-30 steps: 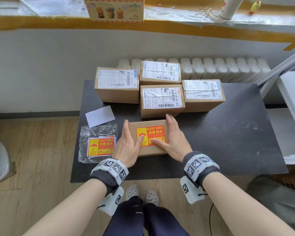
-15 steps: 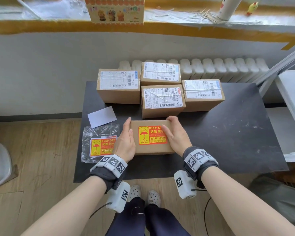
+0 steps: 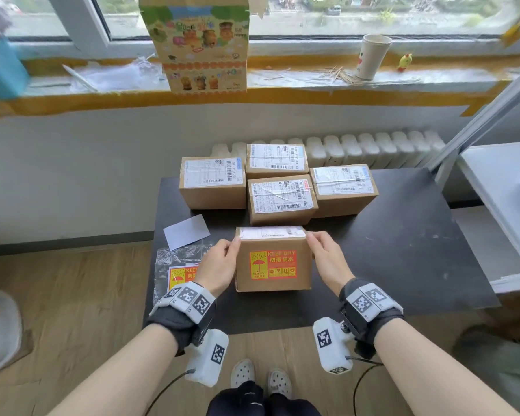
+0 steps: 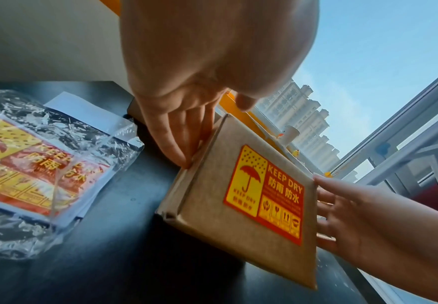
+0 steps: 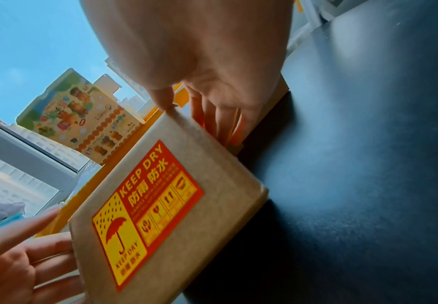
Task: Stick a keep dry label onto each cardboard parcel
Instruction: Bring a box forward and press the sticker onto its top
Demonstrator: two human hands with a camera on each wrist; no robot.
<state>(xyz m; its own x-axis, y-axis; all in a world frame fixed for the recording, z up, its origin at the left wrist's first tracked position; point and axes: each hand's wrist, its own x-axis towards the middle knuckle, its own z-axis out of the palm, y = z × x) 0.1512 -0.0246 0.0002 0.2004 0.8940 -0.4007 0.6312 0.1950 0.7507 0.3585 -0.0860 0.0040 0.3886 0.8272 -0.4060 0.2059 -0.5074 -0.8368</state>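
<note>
Both hands' fingers (image 4: pixel 176 142) clamp the tilted labelled parcel's (image 3: pixel 272 280) opposite sides.

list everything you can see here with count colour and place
labelled parcel: 1, brown cardboard, front of table, tipped up between both hands
keep dry label: 1, red and yellow, on its near face
unlabelled parcels: 4, brown with white shipping labels, back of table
bag of keep dry labels: 1, clear plastic, table's left edge
backing paper: 1, white, behind the bag
table: 1, black
paper cup: 1, cream, windowsill
toy chick: 1, yellow, beside cup
cartoon box: 1, multicoloured, windowsill
radiator: 1, white, behind table
left hand: grip on parcel's left side
right hand: grip on parcel's right side
</note>
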